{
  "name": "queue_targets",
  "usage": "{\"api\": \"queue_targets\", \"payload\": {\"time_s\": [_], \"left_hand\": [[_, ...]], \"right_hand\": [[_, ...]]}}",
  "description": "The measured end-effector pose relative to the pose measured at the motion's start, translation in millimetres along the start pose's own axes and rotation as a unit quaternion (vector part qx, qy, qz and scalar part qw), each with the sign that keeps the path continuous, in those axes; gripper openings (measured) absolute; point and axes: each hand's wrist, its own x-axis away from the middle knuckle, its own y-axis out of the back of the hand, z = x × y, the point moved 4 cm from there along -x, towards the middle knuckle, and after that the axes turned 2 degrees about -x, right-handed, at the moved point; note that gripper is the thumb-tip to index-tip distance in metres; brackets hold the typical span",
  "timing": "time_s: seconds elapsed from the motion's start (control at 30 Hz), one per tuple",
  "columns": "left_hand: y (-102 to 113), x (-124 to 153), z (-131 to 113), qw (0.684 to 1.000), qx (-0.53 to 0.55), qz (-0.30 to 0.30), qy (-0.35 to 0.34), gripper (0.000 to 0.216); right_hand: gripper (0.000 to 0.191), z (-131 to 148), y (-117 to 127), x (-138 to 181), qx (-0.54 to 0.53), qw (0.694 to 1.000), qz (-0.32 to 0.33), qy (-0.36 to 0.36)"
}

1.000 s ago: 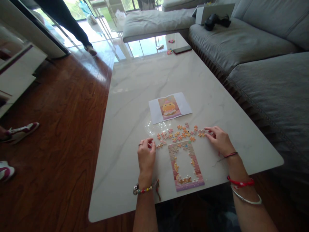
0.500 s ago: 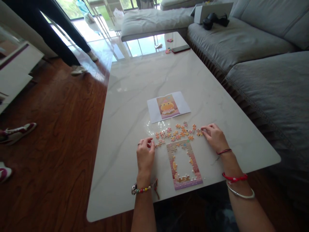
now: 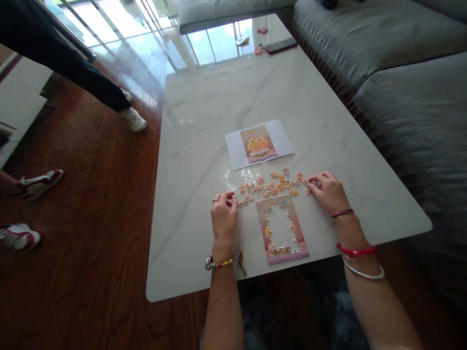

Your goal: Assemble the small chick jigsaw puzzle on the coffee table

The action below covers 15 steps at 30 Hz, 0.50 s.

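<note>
**Small, flat, knobbed jigsaw pieces in orange, pink and yellow (image 3: 280, 186) are lying loose, probably light and easily nudged**

The pieces are spreading in an uneven band just beyond the far edge of a rectangular, partly assembled jigsaw border in brown, pink and purple (image 3: 286, 257), which is serving here as the landmark. Left of its far-left corner, the person's left hand (image 3: 224, 214) is curling beside the band's end, thumb and fingertips close together; whether they are gripping a piece, one cannot tell. Right of its far-right corner, the right hand (image 3: 330, 194) is holding thumb and forefinger near each other at the band's other end; whether they are pinching a piece or merely touching it is not showing clearly.

Each piece is likely weighing little and staying stiff, being perhaps card, with thin knobs that could bend or fray. The glossy, white marbled table (image 3: 189, 160) beneath the border is probably letting pieces slide, so a fingertip pinch on opposite edges of a piece's body, sparing the knobs, seems best. The border itself, being hollow in the middle, is probably flexing or splitting easily if lifted; flat fingers along its outer strips would suit it better.
</note>
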Motion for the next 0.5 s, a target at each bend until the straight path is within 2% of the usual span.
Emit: {"api": "queue_targets", "payload": {"time_s": [0.5], "left_hand": [[-0.2,-1.4,1.3,1.0,0.001,0.002,-0.001,0.016]], "right_hand": [[0.016,6.1,-1.9,-0.8,0.015,1.0,-0.006,0.023]]}}
